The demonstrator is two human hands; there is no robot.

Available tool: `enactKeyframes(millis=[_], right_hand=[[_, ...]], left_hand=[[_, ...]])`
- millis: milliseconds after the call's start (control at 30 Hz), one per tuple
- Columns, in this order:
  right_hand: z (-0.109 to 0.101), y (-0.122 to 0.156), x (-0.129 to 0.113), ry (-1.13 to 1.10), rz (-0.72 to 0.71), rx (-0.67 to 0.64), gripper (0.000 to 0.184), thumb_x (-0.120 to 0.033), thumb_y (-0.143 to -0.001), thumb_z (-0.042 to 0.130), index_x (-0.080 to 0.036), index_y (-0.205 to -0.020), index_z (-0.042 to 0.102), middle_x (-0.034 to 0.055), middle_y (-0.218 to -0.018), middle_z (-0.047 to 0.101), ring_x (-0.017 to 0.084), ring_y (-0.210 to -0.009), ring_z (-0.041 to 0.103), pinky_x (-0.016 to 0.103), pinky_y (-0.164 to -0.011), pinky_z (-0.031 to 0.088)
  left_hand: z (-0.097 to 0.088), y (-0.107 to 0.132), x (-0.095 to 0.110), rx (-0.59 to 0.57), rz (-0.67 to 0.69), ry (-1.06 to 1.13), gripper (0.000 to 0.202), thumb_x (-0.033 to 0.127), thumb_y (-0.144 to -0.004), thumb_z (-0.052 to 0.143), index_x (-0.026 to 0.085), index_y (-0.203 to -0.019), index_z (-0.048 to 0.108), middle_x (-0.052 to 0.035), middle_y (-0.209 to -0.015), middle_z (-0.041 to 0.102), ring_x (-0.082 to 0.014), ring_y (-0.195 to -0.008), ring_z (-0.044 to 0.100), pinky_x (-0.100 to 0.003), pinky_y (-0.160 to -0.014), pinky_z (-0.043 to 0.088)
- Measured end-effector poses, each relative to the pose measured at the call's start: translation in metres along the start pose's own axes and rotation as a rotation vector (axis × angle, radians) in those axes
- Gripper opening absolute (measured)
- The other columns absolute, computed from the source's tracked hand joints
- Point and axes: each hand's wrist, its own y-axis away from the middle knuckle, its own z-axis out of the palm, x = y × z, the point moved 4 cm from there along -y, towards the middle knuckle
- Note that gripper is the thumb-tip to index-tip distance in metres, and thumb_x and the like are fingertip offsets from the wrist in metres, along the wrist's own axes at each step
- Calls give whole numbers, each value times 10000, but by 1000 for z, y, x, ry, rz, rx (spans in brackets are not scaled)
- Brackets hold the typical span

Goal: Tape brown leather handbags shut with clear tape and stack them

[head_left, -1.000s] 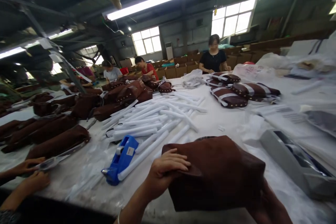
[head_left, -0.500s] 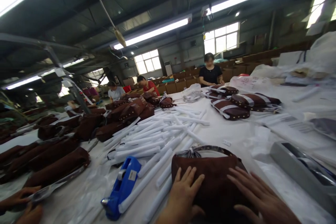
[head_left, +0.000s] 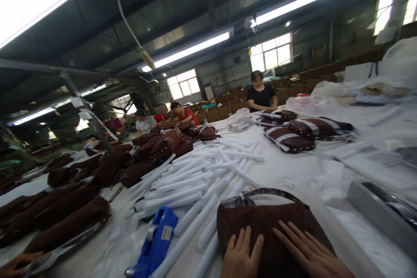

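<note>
A dark brown handbag (head_left: 263, 217) lies on the white table right in front of me, its strap (head_left: 276, 192) arched at the far side. My left hand (head_left: 241, 254) rests on the bag's left part with the fingers spread. On the right part lies my right hand (head_left: 311, 247), flat, its fingers stretched out. Neither hand grips anything. White rolled tubes (head_left: 189, 173) are heaped just beyond and to the left of the bag. Left of my left hand stands a blue tape dispenser (head_left: 156, 243).
A grey tape dispenser (head_left: 381, 213) stands at the right. Several brown bags with white wrapping (head_left: 289, 139) lie farther back. More brown bags (head_left: 156, 143) are piled at the left, where another person's hand (head_left: 22, 263) holds clear plastic. Co-workers, one in black (head_left: 261, 95), are across the table.
Both hands have shifted nearer to me on the bag, still flat. The view has tilted and moved slightly. At the lower left, the other person's hands have moved partly out of view.
</note>
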Motion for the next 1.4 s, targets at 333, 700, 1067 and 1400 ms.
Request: enactKeyframes(millis=[333,700,1067,1400], right_hand=[[-6,6,-21,140,-113,-8,664,-88,-843,623,-316,-1448,476,14,-1454,520,306,-1312,526,499,-1074,498],[-13,3,-36,353,-347,16,385,-125,-937,557,-156,-1316,615,111,-1260,687,268,-1086,671,402,-893,571],[-8,-13,-30,450,-457,-41,401,-179,-963,565,-257,-1357,581,51,-966,670,195,-835,549,335,-726,423],[9,13,-24,321,-435,191,417,-135,-988,516,-287,-1373,567,-1,-800,683,157,-693,505,325,-633,362]], left_hand=[[-53,2,22,-103,-35,174,833,79,-761,690,230,-1511,360,-113,-1570,368,-297,-1433,393,-531,-1154,395],[-61,7,24,49,95,49,457,161,-933,548,168,-1389,525,-114,-1439,559,-255,-1277,581,-410,-1020,524],[-59,13,25,226,101,30,340,166,-923,612,204,-1261,613,-29,-1049,730,-175,-872,639,-315,-820,509],[-58,21,24,242,116,83,290,132,-959,537,216,-1213,649,-17,-1030,735,-151,-891,647,-287,-843,521]])
